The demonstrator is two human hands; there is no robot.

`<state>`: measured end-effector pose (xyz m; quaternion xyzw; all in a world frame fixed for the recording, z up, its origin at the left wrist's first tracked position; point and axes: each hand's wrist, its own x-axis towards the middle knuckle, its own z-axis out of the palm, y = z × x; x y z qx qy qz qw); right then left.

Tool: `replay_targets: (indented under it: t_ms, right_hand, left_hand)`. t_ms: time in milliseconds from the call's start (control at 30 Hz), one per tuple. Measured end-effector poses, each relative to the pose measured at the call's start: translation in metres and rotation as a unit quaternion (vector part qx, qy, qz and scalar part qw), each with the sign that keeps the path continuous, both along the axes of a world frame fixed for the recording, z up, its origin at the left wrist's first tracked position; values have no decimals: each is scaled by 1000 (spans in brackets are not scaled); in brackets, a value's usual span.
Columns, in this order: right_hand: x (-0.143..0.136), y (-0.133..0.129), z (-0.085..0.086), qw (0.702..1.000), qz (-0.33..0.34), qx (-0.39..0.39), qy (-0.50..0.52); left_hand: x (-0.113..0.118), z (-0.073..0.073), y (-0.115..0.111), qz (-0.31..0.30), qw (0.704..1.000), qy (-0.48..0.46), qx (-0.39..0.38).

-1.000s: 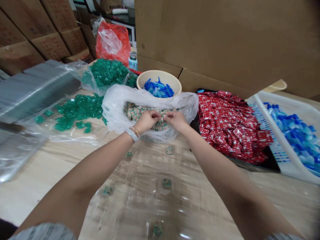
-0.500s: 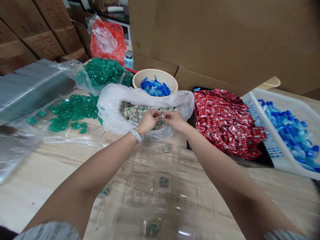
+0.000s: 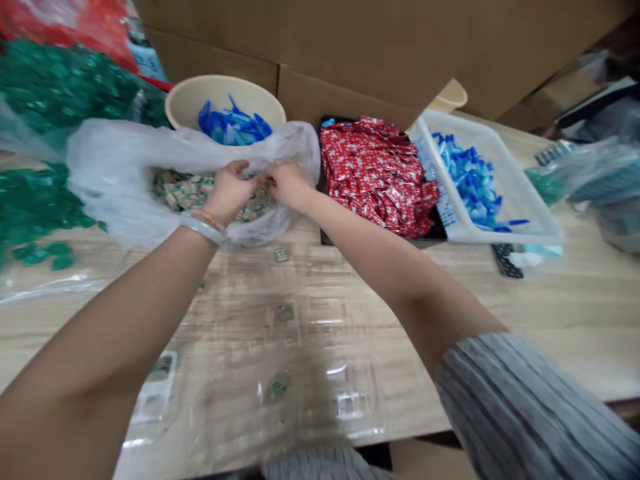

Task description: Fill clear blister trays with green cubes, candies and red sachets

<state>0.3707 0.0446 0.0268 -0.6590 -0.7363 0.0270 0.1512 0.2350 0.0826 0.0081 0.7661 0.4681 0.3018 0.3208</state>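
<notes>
From the head camera, we see two bare hands at work over an open white plastic bag (image 3: 107,180). In it lie the small patterned pieces (image 3: 183,190), a loose heap in the bag's mouth. The left hand (image 3: 230,193) bends over the middle of the heap, the right hand (image 3: 291,187) over its right side, their fingertips nearly meeting. Blur covers the fingers, and we cannot tell whether either hand is clamped on a piece or merely apart above the pile.

Below the bag, a few similar pieces (image 3: 279,388) sit among clear plastic trays (image 3: 345,403) on the wooden table (image 3: 575,320). Red packets (image 3: 375,177) lie to the right; a cream bowl (image 3: 180,107) stands behind.

We judge the step in hand to be picking out or sorting pieces at the heap. The next move, as we read it, calls for a sure fingertip grip — one piece parted from its neighbours — and a lift clear of the bag's crumpled rim.
</notes>
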Motion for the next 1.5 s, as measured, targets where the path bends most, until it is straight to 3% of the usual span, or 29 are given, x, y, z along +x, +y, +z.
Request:
replay_targets:
  t_ms: [67, 167, 233, 300, 367, 433, 500, 633, 833, 1233, 1367, 1500]
  right_hand:
    - [19, -28, 15, 999, -9, 19, 24]
    - [50, -115, 27, 994, -14, 28, 106]
    - [67, -189, 19, 985, -25, -14, 172]
    - [76, -255, -1, 968, -76, -65, 231]
    - [79, -299, -26, 954, -113, -94, 262]
    - [76, -319, -46, 952, -124, -92, 265]
    - [73, -321, -56, 958, -114, -71, 253]
    - [71, -314, -57, 974, -73, -54, 208]
    - [74, -315, -57, 979, -52, -70, 184]
    - [69, -315, -54, 976, -101, -97, 165]
    - [68, -309, -55, 977, -144, -102, 122]
    - [69, -311, -54, 978, -131, -108, 123]
  left_hand:
    - [-8, 10, -7, 20, 992, 70, 105]
    - [-15, 19, -45, -38, 972, 114, 202]
    - [-11, 18, -91, -132, 972, 94, 169]
    - [0, 12, -146, -240, 965, 62, 81]
    - [16, 1, -196, -337, 940, 52, 2]
    - [32, -12, -231, -374, 925, 63, -31]
    - [45, -22, -249, -374, 923, 83, -31]
    - [59, -30, -254, -358, 927, 109, -15]
    - [62, -28, -252, -364, 920, 148, -1]
    - [72, -24, -251, -376, 898, 222, 51]
    - [75, -24, -250, -361, 909, 203, 47]
    - [75, -22, -255, -377, 902, 209, 41]
